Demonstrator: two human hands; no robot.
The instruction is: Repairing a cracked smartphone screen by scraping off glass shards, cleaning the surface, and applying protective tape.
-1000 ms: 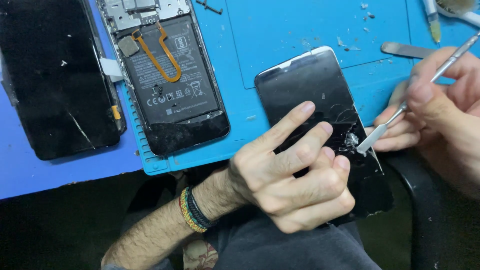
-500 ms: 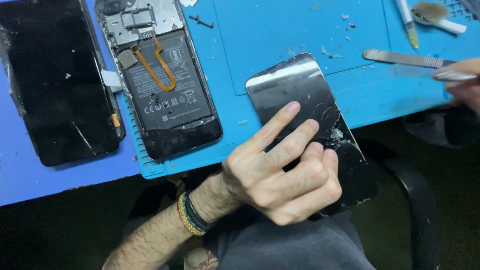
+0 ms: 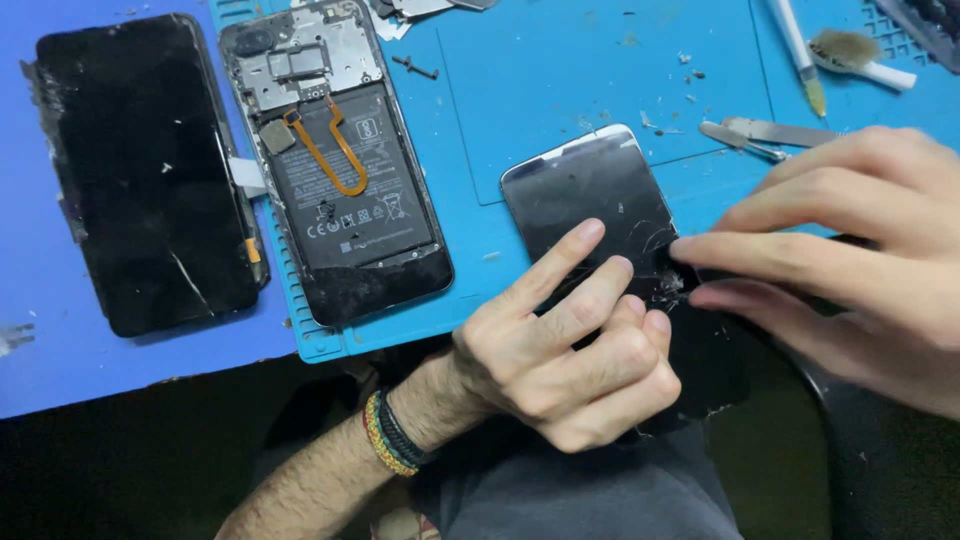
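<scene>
At the near edge of the blue mat [image 3: 600, 80], in the head view, I am watching both hands working on the cracked glass panel [image 3: 600, 200], which is lying tilted, its far end on the mat and its near end hanging over the person's lap. The left hand [image 3: 570, 350] is holding the panel down: two fingers are stretching flat across the glass, the others are curling at its near part, and the thumb is hidden. The right hand [image 3: 840, 260] is coming in from the right, mostly open, with its fingertips [image 3: 685, 248] narrowing to a pinch at the shattered spot on the panel's right edge; I cannot tell whether they are gripping a splinter. I am reading this as picking at broken glass, and it is calling for a light, careful pull, since the shards look sharp. I am seeing no box or tray; the only thing holding parts is the opened phone [image 3: 340, 190] at far left, carrying its battery and an orange flex cable. A black screen [image 3: 150, 170] is lying left of it, and a metal tool [image 3: 770, 132] and brush [image 3: 850, 50] are lying far right.
</scene>
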